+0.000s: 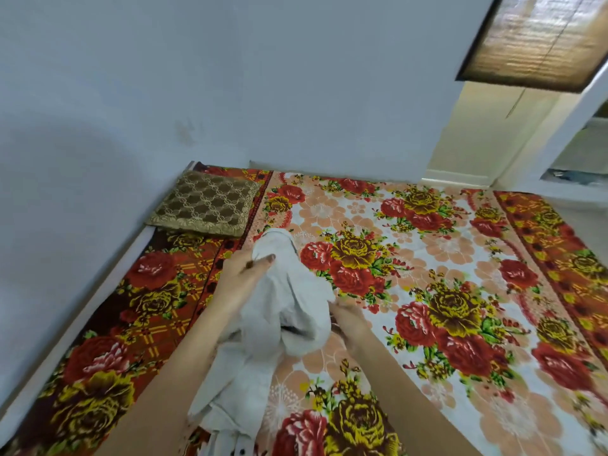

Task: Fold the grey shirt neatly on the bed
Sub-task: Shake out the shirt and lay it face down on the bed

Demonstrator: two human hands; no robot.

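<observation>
Grey shirt [283,311] was held bunched over the bed [460,245], its far end clasped in the left hand [241,279], its right edge pinched by the right hand [348,319].

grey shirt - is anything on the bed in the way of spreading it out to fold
Nothing visible does. The left hand and right hand both hold the grey shirt, bunched up over the bed. The bed's middle is bare; the only other thing, a brown cushion, lies in the far left corner.
</observation>
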